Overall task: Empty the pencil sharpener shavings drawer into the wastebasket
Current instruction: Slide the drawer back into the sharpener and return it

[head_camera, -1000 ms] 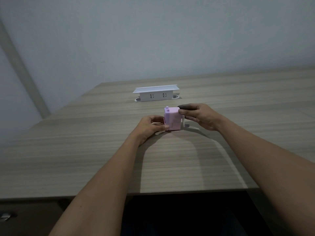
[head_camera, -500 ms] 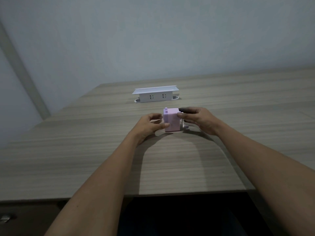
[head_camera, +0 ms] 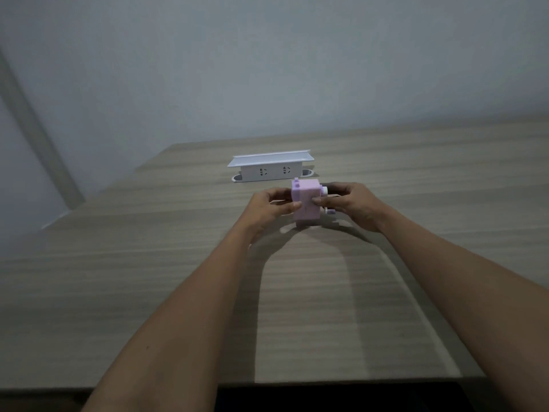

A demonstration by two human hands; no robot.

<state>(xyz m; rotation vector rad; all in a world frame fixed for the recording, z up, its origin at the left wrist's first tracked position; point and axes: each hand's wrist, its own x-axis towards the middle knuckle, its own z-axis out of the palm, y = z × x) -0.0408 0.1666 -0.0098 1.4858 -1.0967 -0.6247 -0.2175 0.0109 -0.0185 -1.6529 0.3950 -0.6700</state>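
A small pink pencil sharpener point(head_camera: 307, 203) with a white crank on its right side is held just above the wooden table point(head_camera: 148, 278), near the middle. My left hand point(head_camera: 269, 208) grips its left side, thumb on the near face. My right hand point(head_camera: 352, 205) grips its right side around the crank, thumb pressed on the near face. The shavings drawer cannot be told apart from the body. No wastebasket is in view.
A white pop-up socket box point(head_camera: 271, 168) with its lid raised stands on the table just behind the sharpener. A pale wall rises behind the table. The table's near edge runs along the bottom, with dark space below it.
The sharpener has been lifted slightly off the table and sits higher in view. My right thumb has moved onto its near face, and both hands have closed tighter on it.
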